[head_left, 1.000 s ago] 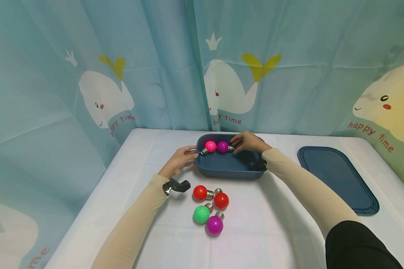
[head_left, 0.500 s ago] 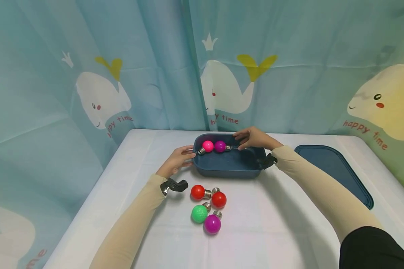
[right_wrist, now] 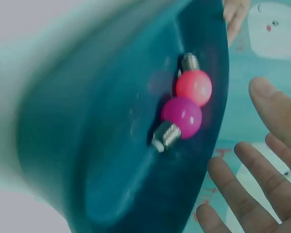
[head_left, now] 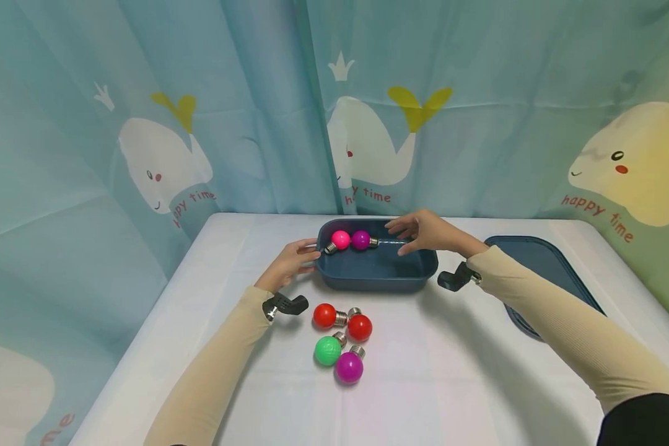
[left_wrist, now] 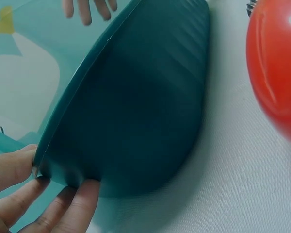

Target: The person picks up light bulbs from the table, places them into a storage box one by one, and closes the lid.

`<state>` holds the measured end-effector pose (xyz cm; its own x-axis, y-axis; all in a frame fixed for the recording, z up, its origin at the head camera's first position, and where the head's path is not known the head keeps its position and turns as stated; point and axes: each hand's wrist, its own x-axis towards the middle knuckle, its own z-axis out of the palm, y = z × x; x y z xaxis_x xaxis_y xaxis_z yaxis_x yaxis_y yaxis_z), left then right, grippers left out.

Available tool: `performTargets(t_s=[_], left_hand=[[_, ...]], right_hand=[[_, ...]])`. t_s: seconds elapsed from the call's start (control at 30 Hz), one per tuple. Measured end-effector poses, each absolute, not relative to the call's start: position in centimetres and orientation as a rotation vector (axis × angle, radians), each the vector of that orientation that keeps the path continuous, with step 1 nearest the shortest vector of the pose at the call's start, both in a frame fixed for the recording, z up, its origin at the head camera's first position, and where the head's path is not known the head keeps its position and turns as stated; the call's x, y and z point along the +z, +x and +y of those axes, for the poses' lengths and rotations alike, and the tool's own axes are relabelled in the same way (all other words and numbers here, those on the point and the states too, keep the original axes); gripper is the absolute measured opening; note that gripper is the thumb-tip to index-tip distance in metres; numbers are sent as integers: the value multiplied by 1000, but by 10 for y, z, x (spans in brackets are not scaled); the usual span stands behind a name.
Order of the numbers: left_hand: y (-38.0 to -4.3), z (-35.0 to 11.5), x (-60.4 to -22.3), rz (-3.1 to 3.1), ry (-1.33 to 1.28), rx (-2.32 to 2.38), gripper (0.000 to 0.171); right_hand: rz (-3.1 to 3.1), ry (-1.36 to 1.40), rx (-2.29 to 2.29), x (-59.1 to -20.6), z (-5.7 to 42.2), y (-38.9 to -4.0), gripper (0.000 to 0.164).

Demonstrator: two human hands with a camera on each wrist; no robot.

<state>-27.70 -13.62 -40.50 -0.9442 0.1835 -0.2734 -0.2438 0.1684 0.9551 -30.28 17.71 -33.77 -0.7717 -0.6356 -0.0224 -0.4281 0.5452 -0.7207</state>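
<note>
My left hand (head_left: 292, 265) holds the left end of a dark blue plastic bin (head_left: 376, 284). In the left wrist view the thumb lies at the rim and the fingers (left_wrist: 85, 201) press the outer wall. Inside the bin, a pink light bulb (head_left: 341, 240) and a purple light bulb (head_left: 360, 240) lie side by side against the back wall, metal bases pointing apart. Over the bin's right part hovers my right hand (head_left: 432, 234), fingers spread and holding nothing. The right wrist view shows these fingers (right_wrist: 262, 187) apart from both bulbs.
In front of the bin, two red bulbs (head_left: 324, 316), a green bulb (head_left: 327, 351) and a purple bulb (head_left: 349, 368) lie clustered on the white table (head_left: 424, 378). A dark blue lid-like tray (head_left: 541, 266) lies to the right, partly behind my right sleeve. A curtain (head_left: 267, 148) hangs behind.
My right hand has drawn back to the right from beside the purple bulb, and its fingers have spread. The left hand stays at the bin; the bulbs lie as before.
</note>
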Motion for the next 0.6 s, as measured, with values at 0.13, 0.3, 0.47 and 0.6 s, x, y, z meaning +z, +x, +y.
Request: performTargets(t_s=[0.13, 0.3, 0.47, 0.6], left_hand=[[-278, -136, -404, 2121, -46, 1835, 51], [-279, -137, -405, 2118, -24, 1833, 51], [-278, -137, -405, 2109, -29, 1830, 51], [-278, -137, -405, 2113, -23, 1827, 52]], right_hand=[[2502, -959, -1028, -336, 175, -287, 59], [2481, -1019, -1007, -337, 171, -268, 59], [2442, -1108, -1001, -340, 166, -252, 58], [2399, -1192, -986, -346, 162, -242, 56]])
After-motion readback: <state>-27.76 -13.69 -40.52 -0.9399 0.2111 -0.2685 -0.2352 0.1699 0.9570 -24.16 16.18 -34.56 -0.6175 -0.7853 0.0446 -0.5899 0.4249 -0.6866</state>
